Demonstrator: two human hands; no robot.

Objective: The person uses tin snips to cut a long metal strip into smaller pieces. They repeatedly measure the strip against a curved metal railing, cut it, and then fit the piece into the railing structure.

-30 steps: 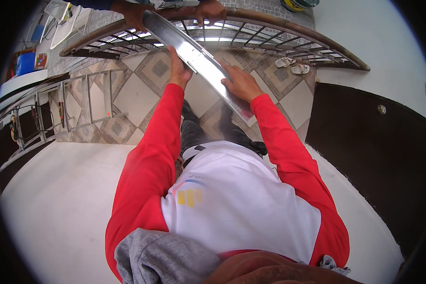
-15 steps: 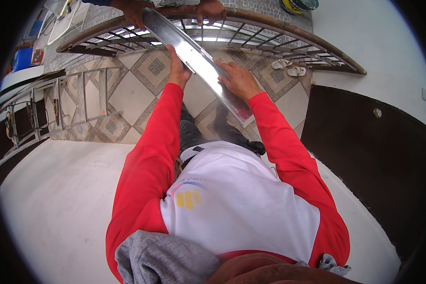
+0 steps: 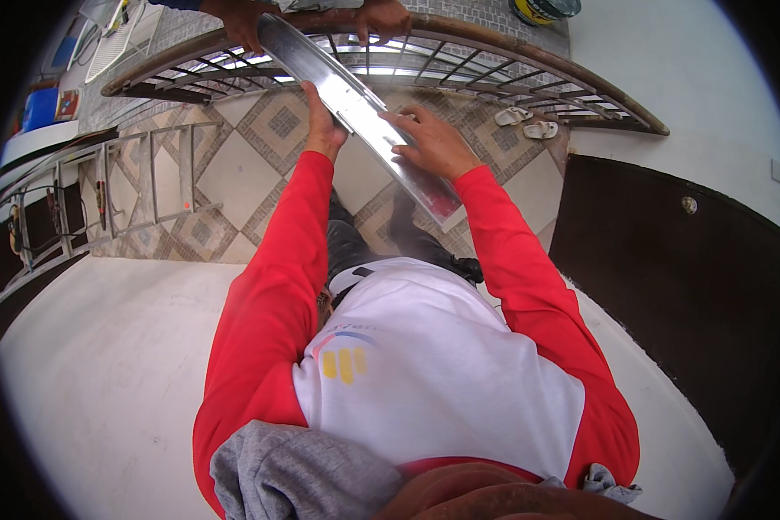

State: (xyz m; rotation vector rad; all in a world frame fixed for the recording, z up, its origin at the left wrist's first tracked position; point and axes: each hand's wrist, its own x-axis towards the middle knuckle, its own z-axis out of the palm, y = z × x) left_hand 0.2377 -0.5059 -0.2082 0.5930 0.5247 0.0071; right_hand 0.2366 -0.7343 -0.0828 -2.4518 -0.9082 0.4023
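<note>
A long, shiny metal channel [image 3: 377, 130] slants from the railing down toward my body, its near end above my legs. My left hand [image 3: 324, 130] grips it by its left edge, thumb pointing up along the side and the other fingers hidden beneath. From the right, my right hand [image 3: 435, 146] is on the channel, fingers bent over its right edge and thumb against its bright face. Beyond the railing, a co-worker's hand [image 3: 250, 24] holds the far end. That person's other hand [image 3: 383, 19] rests on the rail.
A curved railing [image 3: 503, 56] with a wooden top rail and metal bars crosses ahead. An aluminium ladder [image 3: 147, 178] with tools and cables on it is at left. White sandals [image 3: 540, 130] lie by the railing; a dark door [image 3: 667, 286] is at right, a bucket [image 3: 544, 10] beyond.
My right hand has shifted slightly left, its fingers reaching further over the channel's face. My left hand and the co-worker's hands stay almost in place.
</note>
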